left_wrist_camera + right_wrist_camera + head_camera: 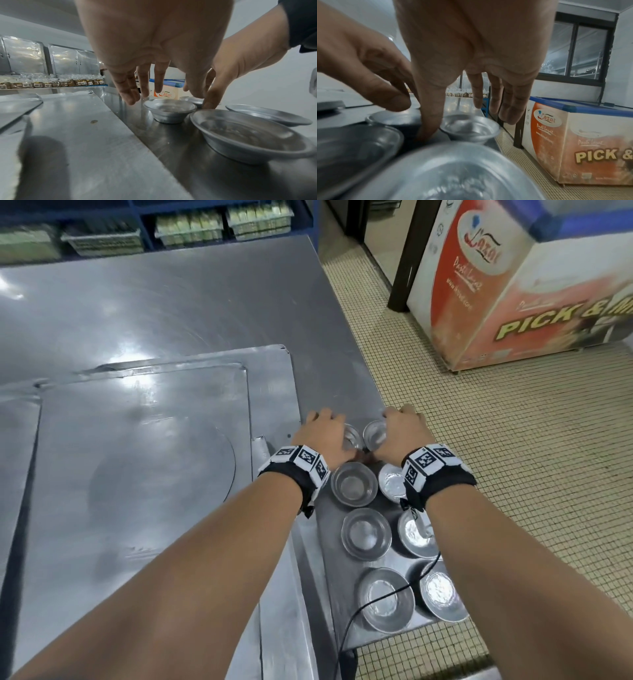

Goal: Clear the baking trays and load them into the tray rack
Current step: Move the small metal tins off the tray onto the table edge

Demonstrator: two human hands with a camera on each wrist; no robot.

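Note:
Two small metal tins stand side by side near the right edge of the steel table point(171, 302). My left hand point(325, 433) hovers over the left small tin point(352, 437) point(169, 111), fingers straight and spread around it, not gripping. My right hand point(404, 433) point(467, 116) is over the right small tin point(375, 434) point(469, 127). Its thumb tip touches the table beside the tin and its fingers hang straight past the far side. Several wider tins point(354, 484) point(248, 135) sit in two columns nearer me. A large flat baking tray point(137, 457) lies to the left.
The table's right edge runs just beside the tins, with tiled floor point(479, 474) below. A chest freezer point(513, 285) stands across the aisle. Shelves with packaged goods point(191, 227) are behind the table. A black cable point(376, 601) crosses the nearest tins.

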